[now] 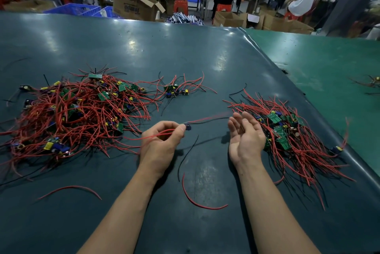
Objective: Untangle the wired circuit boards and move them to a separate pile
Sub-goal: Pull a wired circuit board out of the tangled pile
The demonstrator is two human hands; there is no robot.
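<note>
1. Nearest the front edge of the table (pixel 185 52), two loose red wires (pixel 197 202) lie by the forearms; better to leave them alone so they don't snag the board in hand.
2. The left hand (pixel 162 140) pinches a small wired board (pixel 187 127) between thumb and fingertips, its red and black leads trailing blurred towards the right. I would keep that pinch on the board itself, not on a wire, and lift the leads free before carrying it over.
3. The right hand (pixel 244 136) is open, palm up, fingers loosely spread, holding nothing, just beside the sorted pile (pixel 292 136) near the right edge. It looks ready to receive the board.
4. The tangled pile (pixel 72 109) sits towards the left edge: green boards, yellow and blue parts, and many red wires.
5. Further back, mid-table, a small cluster (pixel 174 90) lies apart.
</note>
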